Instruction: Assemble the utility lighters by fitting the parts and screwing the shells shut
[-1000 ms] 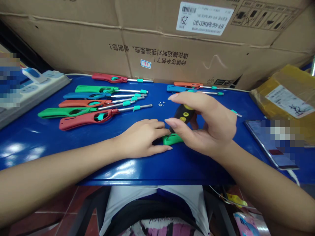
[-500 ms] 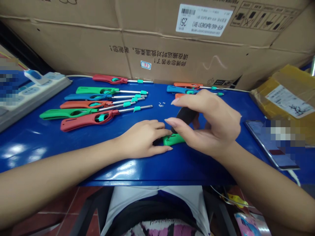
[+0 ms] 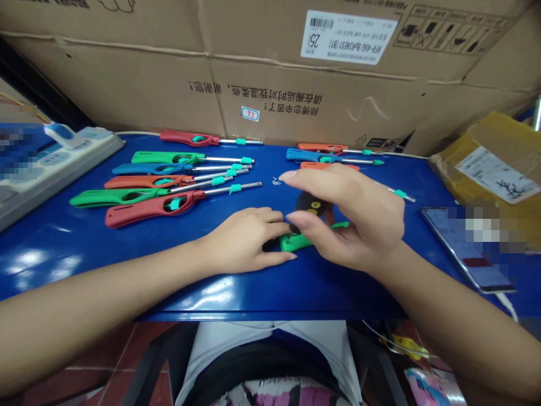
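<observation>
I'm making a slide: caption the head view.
Right hand holds a screwdriver to a green lighter, left hand at its end, other lighters lying beyond.

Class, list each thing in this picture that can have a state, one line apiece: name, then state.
Screwdriver: gripped in the right hand, pointing down
Green lighter between the hands: lying down, partly hidden
Six lighters at left: lying down, nozzles pointing right
Smartphone: face up, cable attached
Power strip: plug inserted
Large cardboard box: printing upside down
Small pale pieces: loose, too small to identify
</observation>
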Tool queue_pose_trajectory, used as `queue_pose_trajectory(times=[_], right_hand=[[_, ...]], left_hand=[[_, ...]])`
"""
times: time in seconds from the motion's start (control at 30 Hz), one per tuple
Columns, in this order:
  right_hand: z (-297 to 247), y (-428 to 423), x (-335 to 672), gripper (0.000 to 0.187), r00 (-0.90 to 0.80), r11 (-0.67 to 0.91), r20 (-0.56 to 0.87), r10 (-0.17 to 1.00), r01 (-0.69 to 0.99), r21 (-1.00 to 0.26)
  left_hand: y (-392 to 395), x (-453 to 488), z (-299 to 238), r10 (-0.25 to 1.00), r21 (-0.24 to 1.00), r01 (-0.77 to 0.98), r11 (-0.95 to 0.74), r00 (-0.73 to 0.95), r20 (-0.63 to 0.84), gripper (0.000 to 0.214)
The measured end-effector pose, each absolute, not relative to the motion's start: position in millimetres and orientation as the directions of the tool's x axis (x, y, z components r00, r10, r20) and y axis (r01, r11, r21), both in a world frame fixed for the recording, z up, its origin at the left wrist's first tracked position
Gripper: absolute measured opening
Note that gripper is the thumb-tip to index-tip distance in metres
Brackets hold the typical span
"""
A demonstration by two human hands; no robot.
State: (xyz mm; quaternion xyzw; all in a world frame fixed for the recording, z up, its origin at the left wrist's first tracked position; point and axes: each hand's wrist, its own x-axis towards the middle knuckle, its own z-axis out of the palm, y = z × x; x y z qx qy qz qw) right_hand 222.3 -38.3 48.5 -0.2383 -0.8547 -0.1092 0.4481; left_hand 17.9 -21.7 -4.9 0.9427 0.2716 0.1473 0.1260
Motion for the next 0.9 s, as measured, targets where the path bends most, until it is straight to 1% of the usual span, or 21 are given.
queue_pose_trajectory(times=[0.13, 0.3, 0.43, 0.5, 0.57, 0.6, 0.7, 0.73, 0.9], right_hand=[[45.2, -39.0, 221.5, 0.037, -0.478, 0.882, 0.805, 0.352, 0.457, -0.115], [44.0, -35.6, 220.3, 0.027, -0.463, 0.884, 0.818, 0.342, 0.453, -0.112], [45.3, -31.5, 221.2, 0.017, -0.423, 0.881, 0.855, 0.3, 0.466, -0.079], [47.0, -31.2, 221.8, 0.017, -0.411, 0.876, 0.865, 0.289, 0.477, -0.066], [49.0, -32.6, 222.4, 0.017, -0.423, 0.87, 0.852, 0.308, 0.487, -0.073], [49.8, -33.8, 222.7, 0.019, -0.437, 0.872, 0.84, 0.322, 0.481, -0.084], [50.4, -37.5, 223.6, 0.037, -0.492, 0.884, 0.791, 0.364, 0.451, -0.126], [50.1, -38.4, 223.7, 0.038, -0.503, 0.885, 0.783, 0.366, 0.448, -0.126], [50.0, -39.2, 223.6, 0.024, -0.499, 0.869, 0.793, 0.35, 0.488, -0.076]], left_hand=[[-21.6, 17.4, -4.8, 0.556, 0.32, 0.483, -0.815, 0.807, 0.198, 0.038], [-21.4, 17.2, -5.5, 0.551, 0.32, 0.481, -0.816, 0.813, 0.186, 0.04], [-22.4, 17.5, -4.1, 0.546, 0.3, 0.477, -0.826, 0.81, 0.216, 0.036], [-23.1, 17.5, -3.4, 0.551, 0.307, 0.479, -0.823, 0.805, 0.22, 0.033], [-23.5, 17.3, -3.5, 0.554, 0.311, 0.481, -0.82, 0.804, 0.217, 0.034], [-23.6, 17.1, -3.8, 0.554, 0.313, 0.481, -0.819, 0.805, 0.213, 0.035], [-23.2, 16.7, -5.5, 0.554, 0.323, 0.477, -0.817, 0.806, 0.21, 0.037], [-23.1, 16.7, -6.1, 0.555, 0.327, 0.477, -0.816, 0.806, 0.208, 0.036], [-23.7, 16.7, -7.1, 0.566, 0.352, 0.48, -0.804, 0.799, 0.203, 0.036]])
